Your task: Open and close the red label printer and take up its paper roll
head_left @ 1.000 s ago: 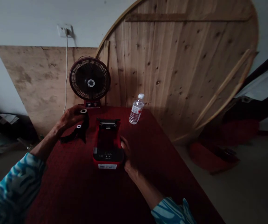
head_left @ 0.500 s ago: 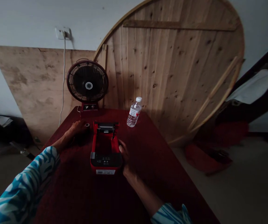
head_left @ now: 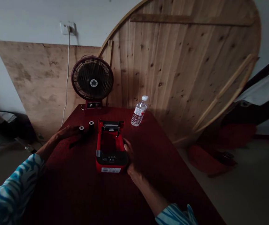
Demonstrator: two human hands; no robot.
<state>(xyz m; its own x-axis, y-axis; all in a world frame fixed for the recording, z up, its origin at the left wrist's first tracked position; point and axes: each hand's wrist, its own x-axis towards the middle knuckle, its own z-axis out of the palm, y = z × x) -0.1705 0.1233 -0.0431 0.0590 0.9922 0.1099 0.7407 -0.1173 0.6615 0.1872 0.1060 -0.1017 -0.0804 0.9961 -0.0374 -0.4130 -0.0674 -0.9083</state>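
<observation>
A red-and-black label printer (head_left: 112,159) stands on the table with its lid raised and its bay exposed. My right hand (head_left: 130,155) is pressed along its right side, thumb by the top edge and the other fingers mostly hidden. Left of the printer stand two small dark rolls with pale ring-shaped ends, the nearer roll (head_left: 81,128) and the farther roll (head_left: 91,123). Beside the nearer one is my left hand (head_left: 69,132), fingers stretched toward it. Whether the shadowed fingertips touch that roll, I cannot tell.
At the back of the dark red table (head_left: 148,181) stands a fan (head_left: 93,82), its cord (head_left: 67,75) running to a wall socket (head_left: 68,28). A water bottle (head_left: 139,111) is behind the printer to the right. A round wooden board (head_left: 167,68) leans against the wall.
My left hand has drawn back to the left, and the nearer roll has come into sight. My right hand stays at the printer's side. The whole view has shifted slightly.
</observation>
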